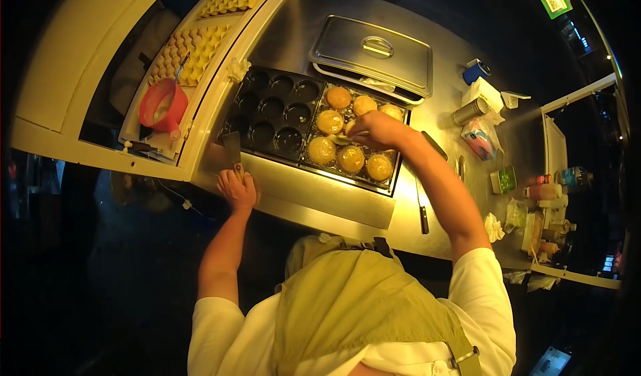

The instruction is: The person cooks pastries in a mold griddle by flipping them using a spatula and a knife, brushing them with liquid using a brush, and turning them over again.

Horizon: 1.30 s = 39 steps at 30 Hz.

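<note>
My left hand (pixel 237 190) is closed around the wooden handle of a scraper (pixel 232 150), whose flat metal blade points up at the left part of the mould griddle (pixel 272 150). Over the right part of the griddle, my right hand (pixel 377 130) is closed on a small brush-like tool (pixel 340 139); its tip is among the cakes and its exact kind is hard to make out. Round golden cakes, such as one at the front (pixel 350 158) and one at the back (pixel 338 97), sit in the right wells. Dark round wells show on the left.
Behind the griddle lies a lidded steel tray (pixel 374 46). Egg trays (pixel 193 52) and a pink pitcher (pixel 163 106) stand on the left shelf. A black-handled knife (pixel 424 219), a steel canister (pixel 471 111), a green-filled container (pixel 503 180) and bottles (pixel 544 192) are to the right.
</note>
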### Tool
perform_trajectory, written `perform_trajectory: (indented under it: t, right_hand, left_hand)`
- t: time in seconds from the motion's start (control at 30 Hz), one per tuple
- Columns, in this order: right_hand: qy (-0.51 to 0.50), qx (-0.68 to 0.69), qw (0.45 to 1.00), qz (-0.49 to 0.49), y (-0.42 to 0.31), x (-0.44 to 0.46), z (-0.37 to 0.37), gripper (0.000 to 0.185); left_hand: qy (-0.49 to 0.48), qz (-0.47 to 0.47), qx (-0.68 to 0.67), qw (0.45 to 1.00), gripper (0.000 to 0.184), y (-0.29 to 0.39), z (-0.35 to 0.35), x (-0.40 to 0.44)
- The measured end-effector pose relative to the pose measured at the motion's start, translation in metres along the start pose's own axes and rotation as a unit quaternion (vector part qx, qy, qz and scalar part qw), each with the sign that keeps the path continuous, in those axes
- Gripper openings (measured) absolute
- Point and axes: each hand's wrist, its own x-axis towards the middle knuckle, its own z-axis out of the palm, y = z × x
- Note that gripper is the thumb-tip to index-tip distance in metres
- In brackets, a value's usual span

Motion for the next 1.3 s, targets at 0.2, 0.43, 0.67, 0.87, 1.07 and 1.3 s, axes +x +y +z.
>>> perform_trajectory:
  t: [0.2,0.43,0.67,0.87,1.07,1.3]
  right_hand:
    - [-0.024,0.069,0.996,0.042,0.068,-0.095,0.001,0.019]
    - [0.130,0.149,0.974,0.109,0.035,-0.186,0.016,0.022]
    - [0.242,0.132,0.954,0.118,-0.021,-0.177,0.013,0.021]
    - [0.222,0.146,0.963,-0.042,-0.074,-0.061,0.042,0.019]
    - [0.145,0.104,0.982,-0.056,-0.071,-0.010,0.066,0.021]
    - [0.093,0.058,0.994,0.000,-0.032,-0.117,0.040,0.018]
  left_hand:
    - [-0.002,0.006,-0.004,1.000,0.036,-0.001,0.002,0.001]
    - [-0.015,0.019,-0.009,1.000,0.037,-0.002,0.002,0.000]
    - [-0.009,0.025,-0.010,1.000,0.037,0.000,0.001,0.001]
    - [-0.005,0.015,0.006,1.000,0.036,-0.002,0.003,0.001]
    - [-0.001,0.016,-0.001,1.000,0.035,-0.002,0.001,0.001]
    - [-0.005,0.022,-0.004,1.000,0.034,-0.001,0.001,0.001]
